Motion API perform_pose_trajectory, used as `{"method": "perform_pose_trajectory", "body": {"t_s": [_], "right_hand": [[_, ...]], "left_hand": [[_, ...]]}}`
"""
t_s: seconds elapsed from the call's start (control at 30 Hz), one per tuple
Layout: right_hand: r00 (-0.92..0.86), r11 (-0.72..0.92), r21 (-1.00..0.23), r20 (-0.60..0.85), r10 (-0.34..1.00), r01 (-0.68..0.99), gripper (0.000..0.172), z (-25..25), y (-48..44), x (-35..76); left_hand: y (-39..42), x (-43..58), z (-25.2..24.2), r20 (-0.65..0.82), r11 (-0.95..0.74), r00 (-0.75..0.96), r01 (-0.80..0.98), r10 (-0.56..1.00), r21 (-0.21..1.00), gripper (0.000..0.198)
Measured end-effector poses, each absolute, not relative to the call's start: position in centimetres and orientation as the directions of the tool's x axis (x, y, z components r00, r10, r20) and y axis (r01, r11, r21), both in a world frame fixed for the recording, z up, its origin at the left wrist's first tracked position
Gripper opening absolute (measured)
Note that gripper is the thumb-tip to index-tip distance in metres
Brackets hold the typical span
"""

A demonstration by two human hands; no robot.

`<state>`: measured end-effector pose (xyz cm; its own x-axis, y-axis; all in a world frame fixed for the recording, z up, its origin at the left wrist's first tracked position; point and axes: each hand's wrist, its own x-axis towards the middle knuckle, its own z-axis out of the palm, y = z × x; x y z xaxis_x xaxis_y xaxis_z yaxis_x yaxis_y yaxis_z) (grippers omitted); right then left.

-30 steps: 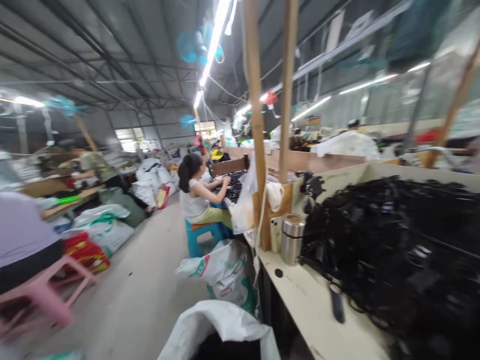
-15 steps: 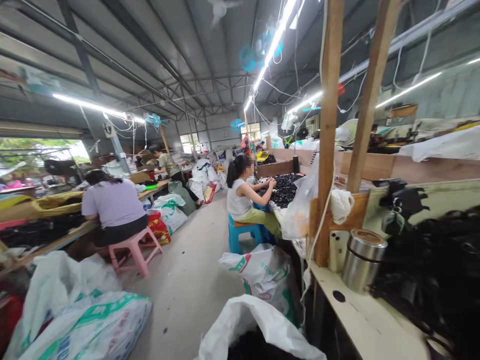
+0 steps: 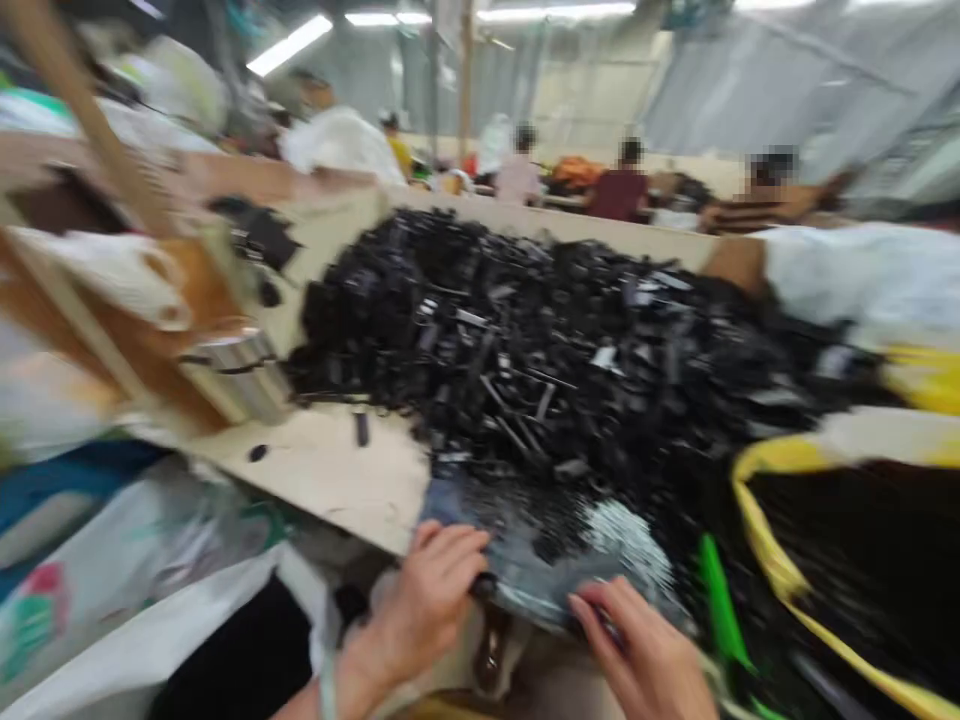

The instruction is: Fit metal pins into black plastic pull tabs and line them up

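Note:
My left hand [image 3: 435, 590] is at the front edge of the table, its fingers curled and closed. A small black part [image 3: 484, 586] shows at its fingertips, blurred. To the right, my right hand [image 3: 645, 645] is closed in a pinch, with something dark between thumb and fingers that I cannot make out. Between and beyond the hands lies a grey-blue sheet [image 3: 517, 575]. A heap of small pale silvery pieces [image 3: 626, 535] rests on it, beside tiny black bits [image 3: 551, 520]. Behind rises a large pile of black plastic parts [image 3: 480, 350].
A steel flask [image 3: 244, 375] stands at the left by a wooden post [image 3: 97, 120]. On the right are a yellow-rimmed sack [image 3: 772, 560] of dark contents and a green strip [image 3: 721, 605]. An open white sack [image 3: 300, 590] is at lower left. Several people sit in the background.
The view has swung right and down, from the aisle with seated co-workers to the black pile on the table. Both my hands have come into view.

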<state>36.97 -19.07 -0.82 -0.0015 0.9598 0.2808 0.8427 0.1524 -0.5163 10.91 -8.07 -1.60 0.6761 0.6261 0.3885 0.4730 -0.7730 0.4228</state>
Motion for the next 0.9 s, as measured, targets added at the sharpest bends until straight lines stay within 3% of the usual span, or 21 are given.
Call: {"method": "perform_pose_trajectory", "body": {"t_s": [0.07, 0.17, 0.33, 0.53, 0.77, 0.9], "right_hand": [[0.104, 0.057, -0.528, 0.271, 0.957, 0.847, 0.035, -0.5, -19.6, 36.8], [0.163, 0.019, -0.548, 0.282, 0.945, 0.837, 0.037, -0.1, -18.6, 36.1], [0.129, 0.039, -0.584, 0.244, 0.961, 0.811, 0.026, 0.2, -15.6, 34.4], [0.077, 0.026, -0.483, 0.193, 0.978, 0.875, 0.015, -0.3, -13.6, 33.5], [0.058, 0.078, -0.687, 0.172, 0.983, 0.722, 0.019, 1.1, -14.6, 35.9], [0.128, 0.057, -0.700, 0.209, 0.970, 0.712, 0.017, 2.0, -14.7, 36.9]], "left_hand": [[-7.5, 10.4, -2.8, 0.488, -0.812, 0.654, 0.399, 0.578, 0.426, 0.043], [-7.3, 10.4, -3.0, 0.512, -0.837, 0.665, 0.377, 0.543, 0.398, 0.040], [-6.9, 12.2, -2.1, 0.488, -0.865, 0.719, 0.352, 0.495, 0.358, 0.036], [-6.5, 11.5, -3.4, 0.562, -0.895, 0.699, 0.307, 0.442, 0.323, 0.043], [-6.5, 11.0, -3.1, 0.559, -0.887, 0.695, 0.285, 0.452, 0.363, 0.041], [-6.7, 11.3, -2.9, 0.560, -0.872, 0.676, 0.293, 0.478, 0.392, 0.041]]}}
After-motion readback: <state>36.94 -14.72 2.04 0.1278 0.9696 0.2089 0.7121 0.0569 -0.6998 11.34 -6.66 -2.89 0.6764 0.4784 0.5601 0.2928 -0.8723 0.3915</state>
